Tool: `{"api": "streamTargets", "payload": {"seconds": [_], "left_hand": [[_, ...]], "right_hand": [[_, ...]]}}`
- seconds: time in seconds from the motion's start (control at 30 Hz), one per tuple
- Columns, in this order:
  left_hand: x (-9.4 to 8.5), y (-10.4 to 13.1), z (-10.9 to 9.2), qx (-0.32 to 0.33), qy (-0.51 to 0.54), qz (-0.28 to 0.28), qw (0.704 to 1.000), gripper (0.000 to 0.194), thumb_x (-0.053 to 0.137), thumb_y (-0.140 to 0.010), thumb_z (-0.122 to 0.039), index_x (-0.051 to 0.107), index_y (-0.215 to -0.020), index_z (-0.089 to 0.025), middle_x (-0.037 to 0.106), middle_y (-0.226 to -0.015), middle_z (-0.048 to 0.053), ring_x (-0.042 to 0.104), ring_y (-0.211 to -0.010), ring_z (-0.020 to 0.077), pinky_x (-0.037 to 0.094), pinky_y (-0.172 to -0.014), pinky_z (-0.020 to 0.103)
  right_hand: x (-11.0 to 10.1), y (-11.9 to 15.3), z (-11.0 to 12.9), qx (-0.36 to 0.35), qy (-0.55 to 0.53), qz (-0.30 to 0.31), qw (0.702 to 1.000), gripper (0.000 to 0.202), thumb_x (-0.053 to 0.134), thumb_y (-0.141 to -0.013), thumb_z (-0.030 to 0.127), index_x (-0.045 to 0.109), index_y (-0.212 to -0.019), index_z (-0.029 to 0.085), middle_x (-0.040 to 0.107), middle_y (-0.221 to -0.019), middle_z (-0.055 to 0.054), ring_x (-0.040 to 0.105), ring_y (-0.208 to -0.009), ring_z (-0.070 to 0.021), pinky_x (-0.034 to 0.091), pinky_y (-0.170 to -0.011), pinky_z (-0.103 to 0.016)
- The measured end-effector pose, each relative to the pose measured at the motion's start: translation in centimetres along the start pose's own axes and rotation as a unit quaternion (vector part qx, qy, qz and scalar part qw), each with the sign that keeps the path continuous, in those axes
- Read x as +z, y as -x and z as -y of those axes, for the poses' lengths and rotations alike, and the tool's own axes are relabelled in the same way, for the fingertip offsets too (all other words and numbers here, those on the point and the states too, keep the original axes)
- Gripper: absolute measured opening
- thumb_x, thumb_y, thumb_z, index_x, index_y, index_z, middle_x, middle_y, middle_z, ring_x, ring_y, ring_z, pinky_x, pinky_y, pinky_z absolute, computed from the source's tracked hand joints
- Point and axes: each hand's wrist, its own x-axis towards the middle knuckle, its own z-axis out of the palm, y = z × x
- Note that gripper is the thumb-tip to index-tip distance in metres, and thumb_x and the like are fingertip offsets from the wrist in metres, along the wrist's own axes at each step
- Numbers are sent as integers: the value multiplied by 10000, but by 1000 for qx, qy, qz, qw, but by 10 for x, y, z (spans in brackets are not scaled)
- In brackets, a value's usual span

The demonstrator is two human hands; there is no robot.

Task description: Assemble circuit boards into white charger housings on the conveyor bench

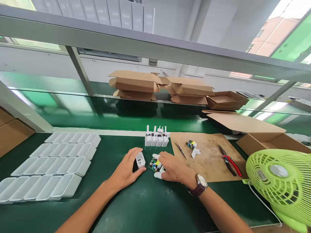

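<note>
My left hand (125, 168) is curled around a small white box (140, 160), thumb on the near side and fingers on the far side; the box is over the green table (136, 210), with its two little slots showing; my right hand (173, 168) has white covers on its thumb and first finger, and these pinch a little green board (153, 165) with tiny parts on it, just to the right of the box; four white boxes (156, 141) stand in a row behind my hands; on the brown sheet (209, 171) to the right lie tweezers (180, 149), another little board (190, 144), a white plug piece (195, 153) and red-and-black pliers (229, 160); rows of white trays (77, 165) sit on my left.
</note>
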Motion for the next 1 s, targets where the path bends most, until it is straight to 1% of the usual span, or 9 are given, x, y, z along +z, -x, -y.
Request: {"api": "streamTargets", "payload": {"seconds": [0.1,0.2,0.27,0.5,0.63,0.8,0.87,0.93,1.0], "left_hand": [[-2,-1,2,-28,12,15,999,681,664,-927,-254,332,-1521,-296,498,-1487,127,542,-1385,290,501,-1143,465],[-4,-2,1,-52,36,21,998,728,662,-920,-227,301,-1548,-300,484,-1502,135,559,-1367,293,513,-1125,460],[-6,-2,0,-62,47,26,997,747,670,-916,-226,291,-1556,-296,478,-1508,143,578,-1344,296,525,-1107,463],[-9,-1,1,-97,63,37,993,828,737,-887,-274,267,-1567,-316,471,-1518,134,537,-1382,308,489,-1147,496],[-14,-1,-1,-107,77,48,990,868,746,-879,-283,235,-1581,-311,478,-1515,141,536,-1380,315,480,-1153,520],[-16,-2,-1,-65,134,54,987,807,611,-895,-156,220,-1588,-295,453,-1553,130,495,-1425,285,419,-1212,509],[-12,-3,1,-81,125,20,989,754,602,-907,-162,259,-1566,-291,492,-1507,126,539,-1369,273,446,-1182,503],[-9,-3,2,-114,97,-11,989,736,650,-912,-212,292,-1549,-292,542,-1420,119,622,-1204,250,521,-1081,483],[-6,-3,1,-132,83,-8,988,804,745,-872,-281,304,-1544,-308,564,-1349,102,644,-1020,210,570,-960,444]], "right_hand": [[9,-9,-3,-11,-37,-25,999,439,711,-835,174,585,-1255,155,663,-1124,-117,653,-1013,-280,574,-893,-435],[10,-2,-9,-6,-54,-69,996,618,762,-821,235,513,-1381,151,636,-1255,-162,627,-1125,-319,566,-955,-496],[8,6,-10,5,-48,-80,996,673,792,-791,241,503,-1394,164,640,-1238,-157,627,-1109,-334,575,-933,-527],[11,15,-11,-8,-37,-85,996,483,615,-812,84,560,-1281,187,655,-1033,-97,635,-917,-280,613,-791,-476],[13,11,-13,-26,-66,-155,985,572,578,-826,74,486,-1380,186,647,-1156,-126,631,-1026,-290,619,-848,-482],[15,8,-11,-32,-62,-228,971,637,565,-832,71,422,-1440,196,636,-1199,-132,620,-1094,-305,615,-892,-495],[15,6,-10,-31,-60,-244,967,625,557,-834,68,422,-1431,194,638,-1185,-132,621,-1097,-309,617,-886,-496],[16,5,-9,-23,-57,-260,964,605,554,-841,72,431,-1419,203,638,-1179,-130,627,-1097,-312,617,-881,-498],[16,3,-9,-16,-54,-280,958,595,555,-852,81,435,-1418,220,640,-1170,-125,634,-1090,-313,617,-873,-500]]}}
